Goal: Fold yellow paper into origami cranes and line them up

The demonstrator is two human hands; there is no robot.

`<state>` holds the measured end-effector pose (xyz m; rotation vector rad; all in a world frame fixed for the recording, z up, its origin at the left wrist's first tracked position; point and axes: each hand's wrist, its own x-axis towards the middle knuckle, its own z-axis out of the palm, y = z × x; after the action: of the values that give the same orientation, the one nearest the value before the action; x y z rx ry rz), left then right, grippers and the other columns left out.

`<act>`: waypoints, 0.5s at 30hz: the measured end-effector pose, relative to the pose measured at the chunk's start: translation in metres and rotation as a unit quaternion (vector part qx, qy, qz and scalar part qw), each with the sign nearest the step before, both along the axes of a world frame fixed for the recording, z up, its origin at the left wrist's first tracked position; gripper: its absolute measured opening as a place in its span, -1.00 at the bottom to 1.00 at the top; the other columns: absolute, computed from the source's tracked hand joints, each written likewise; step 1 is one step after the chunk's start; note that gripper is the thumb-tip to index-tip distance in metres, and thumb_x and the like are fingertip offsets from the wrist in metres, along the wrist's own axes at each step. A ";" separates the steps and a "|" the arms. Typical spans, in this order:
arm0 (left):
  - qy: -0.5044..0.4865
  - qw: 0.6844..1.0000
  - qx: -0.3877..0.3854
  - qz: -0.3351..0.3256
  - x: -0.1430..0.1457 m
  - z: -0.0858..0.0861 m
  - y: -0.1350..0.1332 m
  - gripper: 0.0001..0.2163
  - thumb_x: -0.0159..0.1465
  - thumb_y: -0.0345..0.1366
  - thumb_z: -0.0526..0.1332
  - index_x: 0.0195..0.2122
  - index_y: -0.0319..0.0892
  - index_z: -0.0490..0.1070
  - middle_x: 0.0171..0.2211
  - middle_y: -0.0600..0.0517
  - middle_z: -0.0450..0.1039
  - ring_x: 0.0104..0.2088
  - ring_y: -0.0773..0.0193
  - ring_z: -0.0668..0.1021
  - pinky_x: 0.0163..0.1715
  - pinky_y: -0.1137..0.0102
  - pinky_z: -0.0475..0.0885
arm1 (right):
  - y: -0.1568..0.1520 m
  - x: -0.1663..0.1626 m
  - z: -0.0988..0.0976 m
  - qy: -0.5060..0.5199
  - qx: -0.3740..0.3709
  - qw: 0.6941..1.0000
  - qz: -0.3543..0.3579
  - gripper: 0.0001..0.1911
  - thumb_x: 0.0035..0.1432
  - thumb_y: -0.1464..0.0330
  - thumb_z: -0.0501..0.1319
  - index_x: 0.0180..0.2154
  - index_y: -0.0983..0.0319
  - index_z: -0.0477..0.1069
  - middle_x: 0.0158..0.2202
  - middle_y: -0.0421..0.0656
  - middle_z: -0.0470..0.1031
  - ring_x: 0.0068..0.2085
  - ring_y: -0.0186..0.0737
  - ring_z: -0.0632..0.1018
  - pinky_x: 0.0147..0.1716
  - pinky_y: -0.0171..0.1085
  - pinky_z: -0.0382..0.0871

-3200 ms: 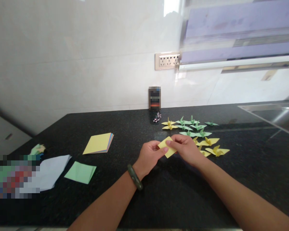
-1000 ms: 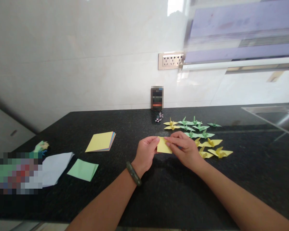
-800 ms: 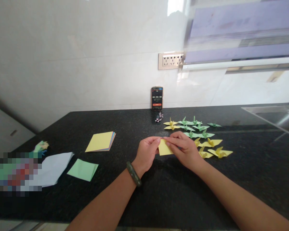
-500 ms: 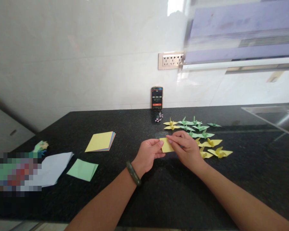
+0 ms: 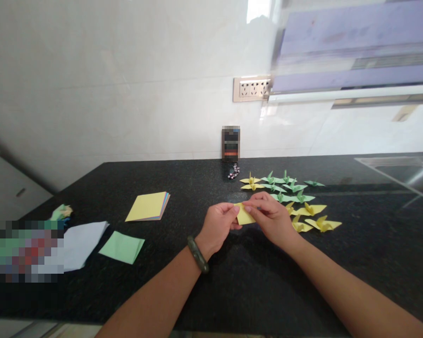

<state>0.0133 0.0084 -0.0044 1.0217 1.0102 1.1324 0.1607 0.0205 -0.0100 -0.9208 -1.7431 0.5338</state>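
A small folded yellow paper (image 5: 245, 216) is pinched between both hands just above the black counter (image 5: 232, 291). My left hand (image 5: 216, 226), with a dark green bangle at the wrist, grips its left edge with closed fingers. My right hand (image 5: 273, 218) presses its fingers together on the paper's top and right side. Just right of my hands lie yellow paper cranes (image 5: 315, 217), and behind them green paper cranes (image 5: 285, 185).
A stack of coloured square paper (image 5: 148, 206) lies left of my hands, with a green sheet (image 5: 121, 247) and a pale blue sheet (image 5: 82, 244) further left. A phone (image 5: 231, 143) leans against the tiled wall under a wall socket (image 5: 252, 89). A steel sink (image 5: 405, 171) is at far right.
The yellow paper has been turned and folded smaller between my fingers, from a tilted square to a narrower shape. Both hands stay in about the same spot.
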 end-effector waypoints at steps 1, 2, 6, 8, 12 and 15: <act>0.001 1.000 0.002 -0.001 0.000 0.000 0.000 -0.80 0.06 -0.22 0.23 -0.48 -0.30 0.43 -0.59 0.08 0.37 -0.60 0.47 0.42 -0.55 0.53 0.42 | 0.000 0.000 0.000 0.002 -0.002 1.000 0.000 -0.87 0.06 0.41 0.19 -0.34 0.17 0.50 -0.39 -0.17 0.34 -0.37 -0.32 0.41 -0.44 -0.32 0.31; 0.002 1.000 0.004 -0.004 0.000 0.000 0.000 -0.80 0.06 -0.23 0.23 -0.49 -0.30 0.42 -0.60 0.09 0.36 -0.61 0.47 0.42 -0.56 0.53 0.42 | 0.000 0.000 -0.001 0.005 -0.004 1.000 0.001 -0.87 0.07 0.41 0.19 -0.33 0.17 0.50 -0.39 -0.17 0.34 -0.37 -0.32 0.41 -0.44 -0.32 0.31; 0.001 1.000 -0.005 -0.011 -0.002 0.001 0.001 -0.81 0.07 -0.23 0.21 -0.46 -0.29 0.42 -0.59 0.07 0.38 -0.61 0.45 0.43 -0.57 0.52 0.41 | 0.001 0.001 0.002 -0.003 -0.008 1.000 0.017 -0.85 0.08 0.40 0.17 -0.30 0.17 0.50 -0.40 -0.17 0.36 -0.38 -0.32 0.42 -0.45 -0.32 0.31; -0.007 1.000 -0.010 -0.016 -0.003 0.001 0.002 -0.81 0.08 -0.23 0.19 -0.44 -0.29 0.43 -0.60 0.05 0.40 -0.60 0.43 0.44 -0.57 0.51 0.40 | 0.001 0.003 0.005 -0.022 -0.003 0.999 0.034 -0.84 0.09 0.41 0.16 -0.29 0.16 0.51 -0.40 -0.17 0.36 -0.38 -0.33 0.42 -0.44 -0.32 0.32; -0.030 0.999 0.003 -0.032 -0.006 0.000 0.004 -0.79 0.09 -0.23 0.17 -0.41 -0.30 0.44 -0.60 0.04 0.40 -0.59 0.40 0.45 -0.57 0.49 0.39 | 0.001 0.008 0.010 -0.064 0.028 0.994 0.078 -0.81 0.10 0.42 0.15 -0.26 0.13 0.51 -0.41 -0.17 0.36 -0.37 -0.33 0.42 -0.41 -0.32 0.32; -0.048 0.998 0.004 -0.034 -0.007 -0.002 0.006 -0.81 0.08 -0.25 0.17 -0.42 -0.30 0.43 -0.59 0.03 0.41 -0.57 0.38 0.45 -0.57 0.48 0.37 | 0.002 0.012 0.013 -0.093 0.047 0.989 0.109 -0.78 0.12 0.42 0.14 -0.22 0.12 0.50 -0.42 -0.17 0.35 -0.40 -0.35 0.41 -0.46 -0.35 0.30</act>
<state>0.0065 0.0140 -0.0066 0.9908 0.8900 1.1196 0.1730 0.0220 0.0025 -0.7365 -2.0345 0.5132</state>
